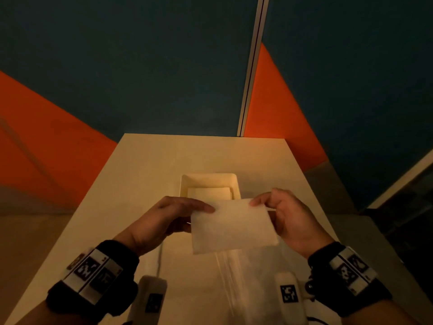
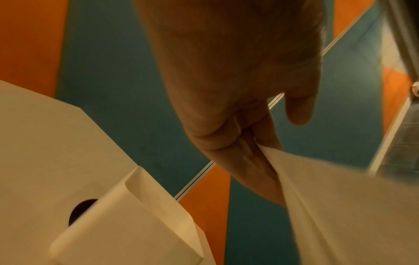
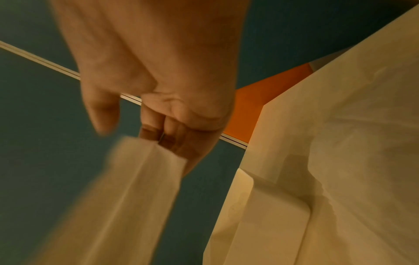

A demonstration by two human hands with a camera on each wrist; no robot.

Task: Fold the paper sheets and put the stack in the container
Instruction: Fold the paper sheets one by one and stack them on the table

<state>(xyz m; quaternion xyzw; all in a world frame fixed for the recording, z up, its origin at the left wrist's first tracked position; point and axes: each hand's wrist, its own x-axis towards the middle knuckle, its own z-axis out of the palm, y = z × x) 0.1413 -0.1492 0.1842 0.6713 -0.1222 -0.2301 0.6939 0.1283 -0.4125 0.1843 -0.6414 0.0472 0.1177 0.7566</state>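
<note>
A white folded paper sheet (image 1: 232, 225) hangs in the air above the table, just in front of the container. My left hand (image 1: 171, 216) pinches its upper left corner and my right hand (image 1: 281, 214) pinches its upper right corner. The same paper sheet (image 2: 340, 206) shows in the left wrist view, held between thumb and fingers (image 2: 256, 143). In the right wrist view the paper sheet (image 3: 127, 188) is blurred below my fingers (image 3: 172, 141). The white rectangular container (image 1: 210, 178) stands mid-table with a folded stack (image 1: 208, 192) lying inside.
The white table (image 1: 145, 165) runs away from me to a blue and orange partition wall (image 1: 140, 78). Two white devices with black markers (image 1: 289, 293) sit near the front edge. A thin white cable (image 1: 160, 256) runs along the table at left.
</note>
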